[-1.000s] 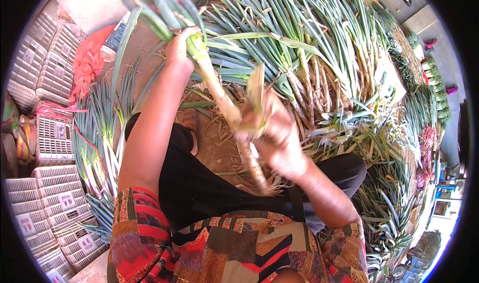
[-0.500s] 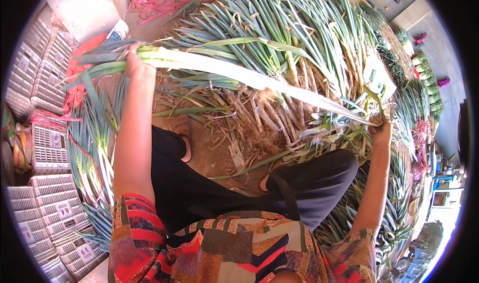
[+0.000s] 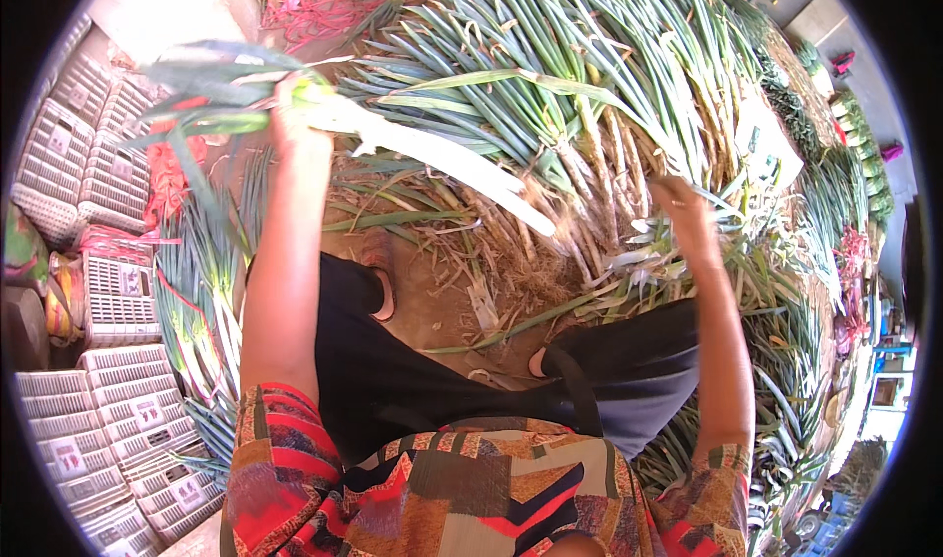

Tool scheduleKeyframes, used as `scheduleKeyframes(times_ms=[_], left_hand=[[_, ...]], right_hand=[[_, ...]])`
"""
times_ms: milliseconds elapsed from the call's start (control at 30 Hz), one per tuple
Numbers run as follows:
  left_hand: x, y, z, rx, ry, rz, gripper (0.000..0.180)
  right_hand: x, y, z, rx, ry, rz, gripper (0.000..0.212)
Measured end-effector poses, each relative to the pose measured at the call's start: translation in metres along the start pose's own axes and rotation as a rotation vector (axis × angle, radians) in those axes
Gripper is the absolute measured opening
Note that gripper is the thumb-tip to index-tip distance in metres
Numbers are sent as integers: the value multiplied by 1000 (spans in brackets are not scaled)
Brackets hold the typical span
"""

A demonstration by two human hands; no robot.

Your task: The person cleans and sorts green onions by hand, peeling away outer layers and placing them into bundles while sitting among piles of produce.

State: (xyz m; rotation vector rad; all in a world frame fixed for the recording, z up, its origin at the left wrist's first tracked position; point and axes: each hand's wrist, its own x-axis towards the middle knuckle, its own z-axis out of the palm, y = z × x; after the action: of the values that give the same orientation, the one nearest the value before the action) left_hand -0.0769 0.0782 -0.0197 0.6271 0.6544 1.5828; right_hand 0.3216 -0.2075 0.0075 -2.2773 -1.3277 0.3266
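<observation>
My left hand (image 3: 298,125) is closed round a long green onion (image 3: 447,164), near where its green leaves start. The bare white shaft slants down to the right, its lower end hanging free over the root ends of the pile. My right hand (image 3: 685,213) is raised off that shaft, over the right side of the pile; its fingers are loosely bent and slightly blurred, with nothing visible in them. Beyond both hands lies a big heap of unpeeled green onions (image 3: 511,95), leaves pointing away and dirty roots towards me. Peeled-off leaves (image 3: 648,267) lie below my right hand.
Several white plastic crates (image 3: 147,410) stand stacked along the left. Beside them lie cleaned green onions (image 3: 201,311). Pink plastic ties (image 3: 319,12) are scattered at the far left. More onion leaves (image 3: 786,361) cover the floor at the right. My legs (image 3: 619,361) spread in front of me.
My right hand has let go of the strip pulled from the onion's lower end and moved left and up. The onion in my left hand has shifted slightly right, its white end shorter in view.
</observation>
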Motion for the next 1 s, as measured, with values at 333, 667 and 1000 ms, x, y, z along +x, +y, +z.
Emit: scheduleKeyframes(times_ms=[333,667,1000], left_hand=[[-68,-11,66,-17,-145,-259,34],[-71,-5,63,-17,-262,-333,33],[-75,-22,61,30,-343,-374,32]], right_hand=[[-16,-193,134,1146,-735,-19,38],[-19,-187,122,1394,-944,243,34],[-22,-180,135,1505,-795,181,31]])
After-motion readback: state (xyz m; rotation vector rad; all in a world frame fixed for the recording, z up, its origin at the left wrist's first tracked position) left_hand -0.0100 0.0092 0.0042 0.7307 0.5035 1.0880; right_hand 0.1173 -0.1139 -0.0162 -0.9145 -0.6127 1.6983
